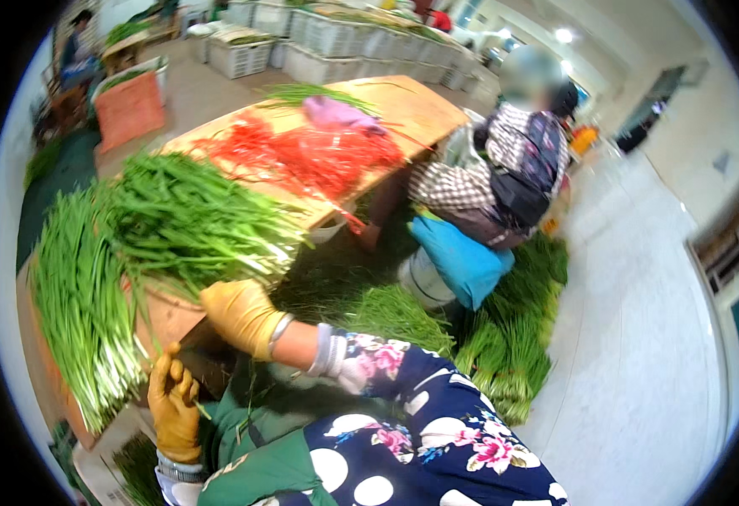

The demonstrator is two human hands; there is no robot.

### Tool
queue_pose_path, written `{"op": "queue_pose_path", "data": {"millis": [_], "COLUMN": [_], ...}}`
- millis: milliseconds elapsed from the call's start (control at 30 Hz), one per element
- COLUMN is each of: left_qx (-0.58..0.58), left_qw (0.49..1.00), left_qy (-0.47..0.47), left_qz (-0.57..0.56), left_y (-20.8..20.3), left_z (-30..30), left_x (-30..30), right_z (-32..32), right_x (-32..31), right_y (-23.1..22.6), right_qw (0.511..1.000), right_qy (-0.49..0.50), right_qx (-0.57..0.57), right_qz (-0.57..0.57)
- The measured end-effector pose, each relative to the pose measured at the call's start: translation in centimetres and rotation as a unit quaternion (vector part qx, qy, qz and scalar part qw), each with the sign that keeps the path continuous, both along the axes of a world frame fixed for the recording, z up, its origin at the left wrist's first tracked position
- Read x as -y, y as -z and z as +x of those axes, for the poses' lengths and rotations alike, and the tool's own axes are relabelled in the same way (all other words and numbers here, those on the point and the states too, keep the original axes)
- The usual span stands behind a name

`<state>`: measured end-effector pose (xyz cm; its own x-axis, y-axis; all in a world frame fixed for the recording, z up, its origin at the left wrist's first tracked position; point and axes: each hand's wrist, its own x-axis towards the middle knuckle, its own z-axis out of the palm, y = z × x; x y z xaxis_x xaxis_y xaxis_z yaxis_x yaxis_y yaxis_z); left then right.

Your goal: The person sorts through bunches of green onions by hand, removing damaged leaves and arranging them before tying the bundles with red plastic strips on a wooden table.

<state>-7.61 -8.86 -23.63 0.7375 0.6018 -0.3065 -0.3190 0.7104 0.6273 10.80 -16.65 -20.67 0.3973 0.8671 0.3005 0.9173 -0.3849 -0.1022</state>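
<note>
Both my hands wear yellow gloves. My left hand (pixel 175 409) is low at the left, palm up with its fingers curled and pinched, and a thin green leaf shows at its fingertips. My right hand (pixel 241 319) is at the table's near edge, back upward; its fingertips are hidden. Just beyond it lies a large heap of green chives (pixel 192 215), pale stalk ends toward the right. Left of my hands, another bundle of chives (pixel 87 304) hangs over the table edge with its white ends toward me.
A tangle of red plastic ties (pixel 310 156) and a purple cloth (pixel 342 114) lie on the wooden table (pixel 420 97). Across it sits a person in a checked top (pixel 462 181). Chive bundles (pixel 513 346) stand on the floor at right. White crates (pixel 327 38) line the back.
</note>
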Motion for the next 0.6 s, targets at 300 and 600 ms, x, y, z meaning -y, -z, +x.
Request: {"op": "queue_pose_path", "data": {"millis": [300,600], "left_qx": [-0.011,-0.012], "left_qw": [0.999,0.992], "left_qy": [0.017,0.116], "left_qz": [0.045,0.057], "left_y": [0.7,0.1], "left_z": [2.1,3.7], "left_x": [0.2,2.2], "right_z": [1.3,-1.5], "right_x": [-0.4,9.1], "right_y": [0.7,2.3], "right_qw": [0.999,0.776], "right_qy": [0.004,-0.157], "right_qx": [-0.038,-0.604], "right_qz": [-0.023,0.086]}}
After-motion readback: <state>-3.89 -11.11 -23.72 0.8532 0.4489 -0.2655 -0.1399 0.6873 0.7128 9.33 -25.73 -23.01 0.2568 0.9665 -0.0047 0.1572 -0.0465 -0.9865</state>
